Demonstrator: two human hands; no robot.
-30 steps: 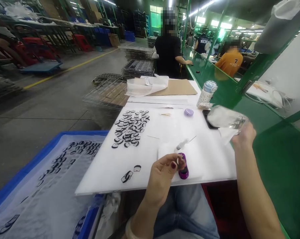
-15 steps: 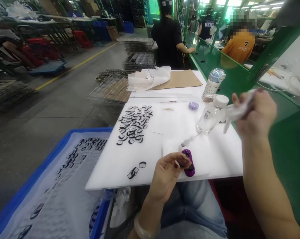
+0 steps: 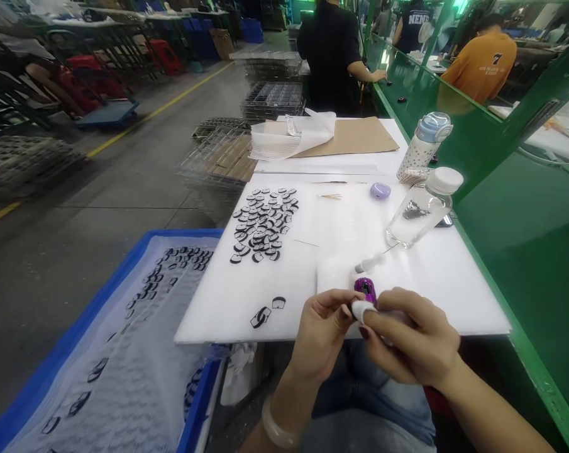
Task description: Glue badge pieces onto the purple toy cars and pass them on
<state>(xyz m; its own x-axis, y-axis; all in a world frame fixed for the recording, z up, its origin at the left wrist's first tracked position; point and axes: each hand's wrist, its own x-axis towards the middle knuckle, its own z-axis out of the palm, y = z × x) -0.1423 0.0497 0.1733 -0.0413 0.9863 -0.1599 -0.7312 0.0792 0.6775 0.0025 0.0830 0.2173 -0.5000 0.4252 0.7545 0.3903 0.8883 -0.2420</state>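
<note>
My left hand [image 3: 319,340] is closed in a pinch on a small dark piece [image 3: 351,307], mostly hidden by the fingers. Against that piece my right hand [image 3: 414,343] presses a white cloth [image 3: 361,311], bunched over its fingertips. Just beyond both hands a purple toy car [image 3: 365,288] lies on the white tabletop, partly covered by the fingers. A small needle-tipped dropper bottle [image 3: 370,262] rests behind the car. To the left, several curved clear pieces with black edges [image 3: 265,226] lie in a cluster, and a few more [image 3: 261,316] sit nearer the front edge.
At the right stand a clear bottle of liquid [image 3: 419,211] and a dotted drinking bottle [image 3: 423,148]. A purple oval case [image 3: 380,190] lies nearby. Left of the table, a blue crate [image 3: 140,242] holds lined-up pieces. A green conveyor edge [image 3: 486,270] runs along the right.
My right hand has come down from the upper right with the white cloth and now meets my left hand. The left hand keeps its pinch. The view has shifted slightly.
</note>
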